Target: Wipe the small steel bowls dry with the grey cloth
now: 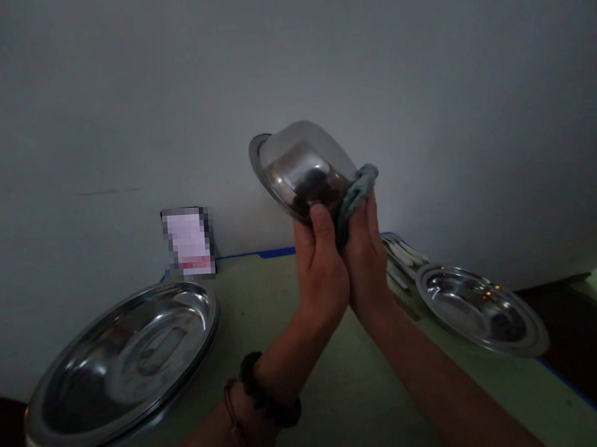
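Note:
A shiny metal bowl (pixel 310 163) is held up above the table, tilted on its side with its rim to the left and its base to the right. My left hand (pixel 321 269) grips it from below, thumb on the outer wall, the other fingers mostly hidden behind. My right hand (pixel 367 253) presses a grey-green cloth (pixel 359 190) against the bowl's base, its fingers closed together behind the cloth. Both wrists are close together, nearly touching.
Stacked large metal plates (pixel 102 427) stand at the left of the green table (pixel 253 306). At the right is another metal dish (pixel 483 307), with several white-handled utensils (pixel 405 251) behind it. A blurred-out upright device (pixel 189 242) leans against the wall (pixel 122 112).

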The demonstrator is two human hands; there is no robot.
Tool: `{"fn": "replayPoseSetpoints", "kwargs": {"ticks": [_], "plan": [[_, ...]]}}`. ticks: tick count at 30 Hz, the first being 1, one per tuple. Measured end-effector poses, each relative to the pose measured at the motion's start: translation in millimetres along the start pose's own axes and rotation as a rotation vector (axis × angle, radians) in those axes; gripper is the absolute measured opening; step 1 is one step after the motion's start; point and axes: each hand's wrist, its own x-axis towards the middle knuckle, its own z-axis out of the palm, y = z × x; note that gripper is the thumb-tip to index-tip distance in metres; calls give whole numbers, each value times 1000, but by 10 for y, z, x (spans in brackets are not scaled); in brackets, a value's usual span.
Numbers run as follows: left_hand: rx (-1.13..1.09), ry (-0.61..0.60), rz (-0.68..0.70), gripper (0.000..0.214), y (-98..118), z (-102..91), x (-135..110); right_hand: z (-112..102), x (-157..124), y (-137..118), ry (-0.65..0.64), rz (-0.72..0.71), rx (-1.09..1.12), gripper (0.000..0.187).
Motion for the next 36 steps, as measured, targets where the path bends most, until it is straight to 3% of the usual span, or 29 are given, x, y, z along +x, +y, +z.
{"fn": "replayPoseSetpoints", "kwargs": {"ticks": [3, 10, 13, 16, 19, 21, 25, 29, 33, 36], "plan": [[176, -30, -17, 28, 25, -55, 47, 58, 23, -96, 98, -7, -27, 55], [831, -247, 29, 28, 295, -194, 230, -22, 85, -102, 5, -273, -156, 52], [1102, -288, 127, 36, 364, -211, 247, -108, 104, -112, -49, -280, -140, 47], [1165, -403, 169, 38, 396, -220, 257, -169, 126, -92, -52, -169, -16, 41], [1076, -540, 116, 40, 451, -250, 289, -211, 154, -55, -10, -56, 99, 36], [969, -562, 48, 43, 496, -290, 322, -247, 179, -58, 3, -31, 151, 34], [610, -414, -177, 45, 504, -385, 394, -374, 250, -126, 32, -39, 174, 32], [203, -41, -342, 31, 343, -398, 461, -443, 316, -89, 101, -41, 117, 30], [-133, 329, -436, 22, 140, -313, 507, -254, 276, 87, 169, -92, 60, 34], [-167, 546, -393, 21, 44, -270, 499, -32, 154, 130, 163, -151, -31, 42]]}}
